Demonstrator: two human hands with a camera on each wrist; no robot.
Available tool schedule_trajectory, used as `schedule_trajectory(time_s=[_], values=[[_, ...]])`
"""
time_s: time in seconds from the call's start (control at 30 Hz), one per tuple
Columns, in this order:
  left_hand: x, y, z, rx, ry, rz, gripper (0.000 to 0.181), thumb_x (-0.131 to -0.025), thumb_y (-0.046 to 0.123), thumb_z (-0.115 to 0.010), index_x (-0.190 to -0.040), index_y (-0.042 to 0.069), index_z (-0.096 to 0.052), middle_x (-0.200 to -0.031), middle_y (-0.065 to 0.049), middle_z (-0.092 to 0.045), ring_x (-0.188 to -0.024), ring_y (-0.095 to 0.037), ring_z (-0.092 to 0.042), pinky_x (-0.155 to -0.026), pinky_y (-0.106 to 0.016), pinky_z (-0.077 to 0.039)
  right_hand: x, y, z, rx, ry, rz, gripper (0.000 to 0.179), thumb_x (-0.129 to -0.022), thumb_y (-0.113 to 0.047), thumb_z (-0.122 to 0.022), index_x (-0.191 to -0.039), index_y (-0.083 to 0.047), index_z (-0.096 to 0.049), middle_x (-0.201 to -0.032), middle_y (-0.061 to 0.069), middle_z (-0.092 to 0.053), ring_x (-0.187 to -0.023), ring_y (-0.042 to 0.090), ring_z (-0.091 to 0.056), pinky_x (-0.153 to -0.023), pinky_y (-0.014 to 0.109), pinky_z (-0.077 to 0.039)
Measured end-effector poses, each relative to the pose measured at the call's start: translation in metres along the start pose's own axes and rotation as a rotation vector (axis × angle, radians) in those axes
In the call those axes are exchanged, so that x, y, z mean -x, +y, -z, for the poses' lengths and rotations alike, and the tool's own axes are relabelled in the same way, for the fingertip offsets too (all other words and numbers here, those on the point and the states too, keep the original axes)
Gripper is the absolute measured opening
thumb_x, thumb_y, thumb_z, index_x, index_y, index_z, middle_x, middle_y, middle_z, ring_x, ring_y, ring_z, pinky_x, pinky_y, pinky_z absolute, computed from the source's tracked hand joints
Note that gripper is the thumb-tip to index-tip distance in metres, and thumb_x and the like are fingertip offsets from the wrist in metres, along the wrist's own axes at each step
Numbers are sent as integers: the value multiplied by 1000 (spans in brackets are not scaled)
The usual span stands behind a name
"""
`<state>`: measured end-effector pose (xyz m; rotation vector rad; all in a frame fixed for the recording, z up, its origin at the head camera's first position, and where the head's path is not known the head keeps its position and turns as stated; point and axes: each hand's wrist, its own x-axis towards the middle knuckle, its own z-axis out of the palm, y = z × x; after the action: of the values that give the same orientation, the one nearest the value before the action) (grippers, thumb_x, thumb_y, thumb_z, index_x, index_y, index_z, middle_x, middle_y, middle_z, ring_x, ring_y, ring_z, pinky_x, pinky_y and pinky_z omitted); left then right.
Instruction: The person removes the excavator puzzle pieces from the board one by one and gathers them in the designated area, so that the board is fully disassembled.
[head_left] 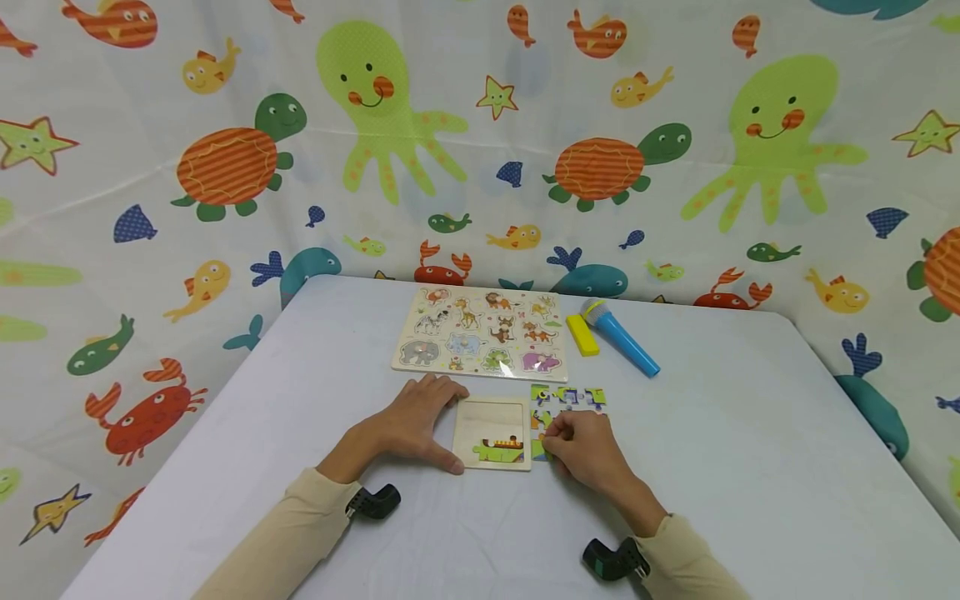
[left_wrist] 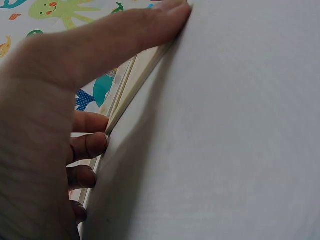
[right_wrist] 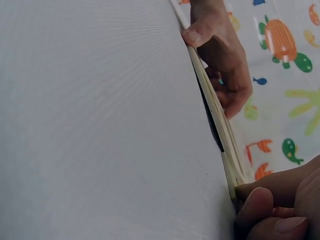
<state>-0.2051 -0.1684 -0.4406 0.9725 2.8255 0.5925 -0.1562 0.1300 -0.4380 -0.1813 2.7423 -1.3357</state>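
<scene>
A square wooden puzzle tray [head_left: 480,417] lies on the table, with green and striped puzzle pieces [head_left: 498,450] in its lower right part. My left hand [head_left: 420,421] holds the tray's left side, thumb at the near corner and fingers toward the far one. In the left wrist view the thumb [left_wrist: 145,30] meets the tray's pale edge. Beside the tray on the right lie several loose jigsaw pieces [head_left: 567,395]. Over their near end my right hand [head_left: 588,450] has its fingers curled, pinching a puzzle piece [head_left: 537,451] by its edge; the fingertips hide part of it.
Behind the tray lies a large animal puzzle board [head_left: 480,333]. To its right are a yellow block [head_left: 582,335] and a blue toy microphone [head_left: 628,343]. A sea-animal cloth [head_left: 480,150] hangs behind the white table [head_left: 735,417].
</scene>
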Motion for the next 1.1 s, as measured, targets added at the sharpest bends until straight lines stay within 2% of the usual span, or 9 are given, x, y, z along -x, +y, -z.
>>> schedule_trajectory(time_s=[0.43,0.63,0.87,1.0,1.1], values=[[-1,-1,-1,4,-5,3,103,-58,75,-82,-138,19,-50,-114,10,-50,-107,-12,-41,-93,-37,-33,-1,0,-1,-15,3,15,10,-89,-10,-77,-84,-10,-67,-59,1,-57,-45,16,-52,-46,25,-41],[-1,-3,-1,-6,0,5,103,-58,77,-81,-138,20,-50,-114,11,-50,-107,-11,-41,-93,-37,-33,-3,-10,-4,-28,7,82,8,-88,-10,-76,-85,-11,-69,-61,0,-55,-46,15,-51,-48,25,-41],[-2,-3,0,2,3,2,102,-59,76,-81,-137,20,-51,-114,10,-50,-107,-12,-41,-91,-37,-33,-4,-23,-11,-61,-95,186,2,-89,-8,-72,-91,-6,-72,-64,-1,-56,-52,13,-55,-50,24,-43],[-2,-3,-1,9,7,-1,102,-58,76,-81,-137,20,-51,-114,10,-51,-107,-12,-41,-92,-37,-33,-6,-28,-17,-28,-158,231,7,-89,-8,-71,-94,-6,-74,-68,-2,-58,-52,11,-54,-50,24,-43],[-1,-4,-2,8,12,-4,102,-59,77,-80,-137,20,-51,-114,10,-51,-106,-12,-41,-91,-37,-33,-7,-32,-22,15,-192,250,10,-88,-10,-73,-97,-6,-75,-72,-3,-58,-58,11,-54,-54,25,-44]])
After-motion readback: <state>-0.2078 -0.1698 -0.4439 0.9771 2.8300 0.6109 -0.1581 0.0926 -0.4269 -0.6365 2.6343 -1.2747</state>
